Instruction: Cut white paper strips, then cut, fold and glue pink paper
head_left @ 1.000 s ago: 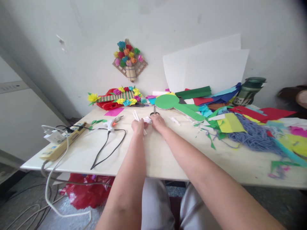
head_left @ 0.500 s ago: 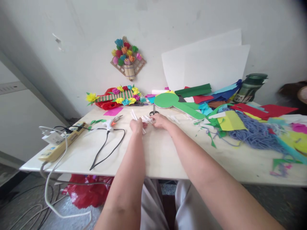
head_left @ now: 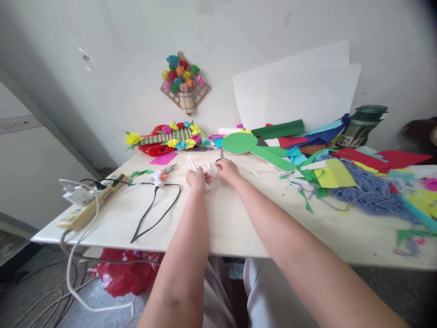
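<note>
My left hand (head_left: 195, 178) is closed around a bundle of thin white paper strips (head_left: 191, 164) that stick up and out of the fist, over the pale table (head_left: 225, 218). My right hand (head_left: 228, 171) rests just to its right, fingers pinched on more small white strips (head_left: 210, 169) lying between the two hands. Black scissors (head_left: 219, 159) lie right behind my right hand. A white glue gun (head_left: 160, 174) with an orange tip lies to the left of my left hand, its black cord looping toward the table's front.
A power strip (head_left: 89, 204) with plugs and white cables sits at the left edge. Coloured paper sheets, a green paddle shape (head_left: 251, 146), blue yarn (head_left: 370, 193) and scraps cover the right side. Paper-flower crafts (head_left: 170, 137) stand at the back; a red bag (head_left: 128, 275) lies under the table.
Both hands stay together on the white strips with only small finger shifts. The view has drifted slightly to the left and back.
</note>
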`<state>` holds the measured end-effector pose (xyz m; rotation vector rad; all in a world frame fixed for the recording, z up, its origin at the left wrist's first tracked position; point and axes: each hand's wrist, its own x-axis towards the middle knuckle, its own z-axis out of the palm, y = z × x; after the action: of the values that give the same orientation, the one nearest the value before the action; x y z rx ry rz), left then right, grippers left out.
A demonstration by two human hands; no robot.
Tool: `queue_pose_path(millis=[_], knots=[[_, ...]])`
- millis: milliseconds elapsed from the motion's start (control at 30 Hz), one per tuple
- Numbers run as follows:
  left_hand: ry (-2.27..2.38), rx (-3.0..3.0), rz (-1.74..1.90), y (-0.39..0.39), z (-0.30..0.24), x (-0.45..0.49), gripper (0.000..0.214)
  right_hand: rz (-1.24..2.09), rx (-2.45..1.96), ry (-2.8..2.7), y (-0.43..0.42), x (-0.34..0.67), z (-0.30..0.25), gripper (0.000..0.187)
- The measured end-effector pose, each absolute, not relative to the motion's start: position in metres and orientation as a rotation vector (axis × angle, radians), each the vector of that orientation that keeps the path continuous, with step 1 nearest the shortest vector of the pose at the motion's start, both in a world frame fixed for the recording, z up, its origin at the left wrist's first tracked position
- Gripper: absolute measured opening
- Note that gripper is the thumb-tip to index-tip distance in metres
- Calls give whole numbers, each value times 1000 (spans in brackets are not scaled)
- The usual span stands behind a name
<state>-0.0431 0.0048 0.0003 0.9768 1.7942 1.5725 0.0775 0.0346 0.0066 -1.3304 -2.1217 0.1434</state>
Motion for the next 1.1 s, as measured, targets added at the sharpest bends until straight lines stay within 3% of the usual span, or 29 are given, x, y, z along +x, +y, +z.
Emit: queue_pose_path(millis=[133,333,567,833,967,1100], knots=[[1723,833,1593,0,7,-41,21,-9,-1622,-2067,33,90,8,33],[1599,982,1562,-6,13,-33,17,-52,-1506,-2259,37,85,3,38],[1181,965,1393,-7,10,-13,11,14,-1580,-2002,36,93,7,41],[1367,985,1549,-5,10,-30,16,103,-1560,-1909,27,99,11,39],[1513,1278,1419,-10,15,-28,16,207,-1530,-1747,25,104,16,39],[1860,1645,1064,-11,26,-21,13,378,-1568,-1514,29,124,22,41]])
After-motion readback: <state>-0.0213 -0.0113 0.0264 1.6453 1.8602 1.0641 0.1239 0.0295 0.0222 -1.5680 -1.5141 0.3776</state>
